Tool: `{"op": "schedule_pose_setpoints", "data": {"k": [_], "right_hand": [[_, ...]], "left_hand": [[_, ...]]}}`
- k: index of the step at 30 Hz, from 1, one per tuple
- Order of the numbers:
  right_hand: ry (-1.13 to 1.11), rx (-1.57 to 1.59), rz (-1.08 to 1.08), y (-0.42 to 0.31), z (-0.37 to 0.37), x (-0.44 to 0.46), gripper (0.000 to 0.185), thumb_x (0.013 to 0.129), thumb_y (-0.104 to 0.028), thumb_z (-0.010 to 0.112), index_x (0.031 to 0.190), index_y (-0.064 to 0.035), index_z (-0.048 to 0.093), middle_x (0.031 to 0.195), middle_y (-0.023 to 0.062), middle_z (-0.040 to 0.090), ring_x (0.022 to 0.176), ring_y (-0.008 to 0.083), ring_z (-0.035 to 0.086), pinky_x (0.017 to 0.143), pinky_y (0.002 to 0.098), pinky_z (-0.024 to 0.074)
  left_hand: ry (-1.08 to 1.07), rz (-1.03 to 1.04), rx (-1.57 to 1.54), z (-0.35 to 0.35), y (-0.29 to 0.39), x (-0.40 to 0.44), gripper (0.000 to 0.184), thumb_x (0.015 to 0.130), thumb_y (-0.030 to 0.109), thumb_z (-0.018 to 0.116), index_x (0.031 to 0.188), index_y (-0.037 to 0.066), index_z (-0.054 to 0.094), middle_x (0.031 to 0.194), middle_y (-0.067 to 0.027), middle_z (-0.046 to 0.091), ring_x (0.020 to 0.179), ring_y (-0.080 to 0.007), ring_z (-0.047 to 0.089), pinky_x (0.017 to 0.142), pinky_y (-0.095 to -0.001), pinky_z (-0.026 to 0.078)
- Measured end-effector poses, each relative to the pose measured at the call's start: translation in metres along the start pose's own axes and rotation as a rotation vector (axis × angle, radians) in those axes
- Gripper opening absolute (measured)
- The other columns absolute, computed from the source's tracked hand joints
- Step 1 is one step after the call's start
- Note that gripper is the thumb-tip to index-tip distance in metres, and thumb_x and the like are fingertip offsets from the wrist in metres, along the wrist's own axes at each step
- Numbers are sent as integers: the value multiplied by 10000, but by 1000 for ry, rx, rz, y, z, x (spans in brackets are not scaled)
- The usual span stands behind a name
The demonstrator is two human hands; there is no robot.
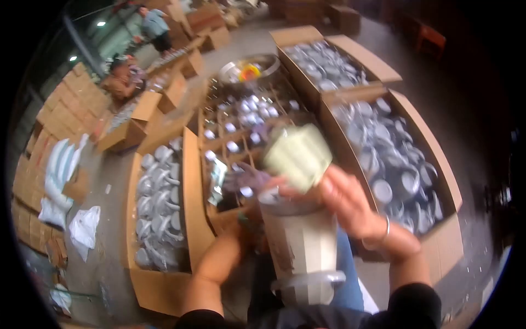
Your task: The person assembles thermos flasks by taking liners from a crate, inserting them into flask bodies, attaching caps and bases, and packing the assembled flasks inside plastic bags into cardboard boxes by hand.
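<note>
A pale green, blurred piece (298, 156) is held in my right hand (350, 203), its fingers curled at the lower right edge. Below it, a cream-coloured container (304, 241) with a grey upper end and a pale ring near its bottom stands in front of my lap. My left hand (255, 205) is at the container's upper left side, blurred and partly hidden behind it. Purple, blurred material (246, 180) shows beside that hand, above a divided carton (222, 219) holding white-topped items.
Cartons of grey-white parts stand at left (194, 203) and right (438, 153), with another at the upper right (375, 60). A metal bowl (274, 68) sits at the divided carton's far end. Two people (156, 27) are in the upper left background.
</note>
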State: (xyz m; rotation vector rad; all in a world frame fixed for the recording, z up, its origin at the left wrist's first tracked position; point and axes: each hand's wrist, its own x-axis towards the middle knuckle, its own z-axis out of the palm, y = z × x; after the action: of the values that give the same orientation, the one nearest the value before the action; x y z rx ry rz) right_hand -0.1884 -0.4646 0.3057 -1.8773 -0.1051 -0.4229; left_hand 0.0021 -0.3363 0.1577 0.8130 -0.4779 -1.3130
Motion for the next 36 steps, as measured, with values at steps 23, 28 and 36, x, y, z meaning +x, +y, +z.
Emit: {"op": "schedule_pose_setpoints", "data": {"k": [23,28,36], "right_hand": [[29,299,-62,4,-11,14,253,1039,-221,371,980,-13,504,1020,122,674,1015,174,606,866,282,443],[40,378,90,56,-26,2,262,1041,-239,385,924,-36,504,1004,92,641,932,131,561,869,270,425],[422,452,60,53,-24,65,205,990,-219,474,907,-55,564,820,10,567,751,97,530,653,229,433]], "left_hand": [[-233,-48,221,38,40,14,720,1002,534,234,1375,-63,386,1414,-206,423,1304,-257,429,1105,-402,333],[-174,-45,95,60,44,-18,926,924,698,224,1405,-85,345,1409,-211,434,1285,-272,455,1084,-394,344],[138,310,-103,73,70,-20,785,959,632,265,1370,-19,419,1397,-173,462,1281,-303,459,1091,-477,346]]}}
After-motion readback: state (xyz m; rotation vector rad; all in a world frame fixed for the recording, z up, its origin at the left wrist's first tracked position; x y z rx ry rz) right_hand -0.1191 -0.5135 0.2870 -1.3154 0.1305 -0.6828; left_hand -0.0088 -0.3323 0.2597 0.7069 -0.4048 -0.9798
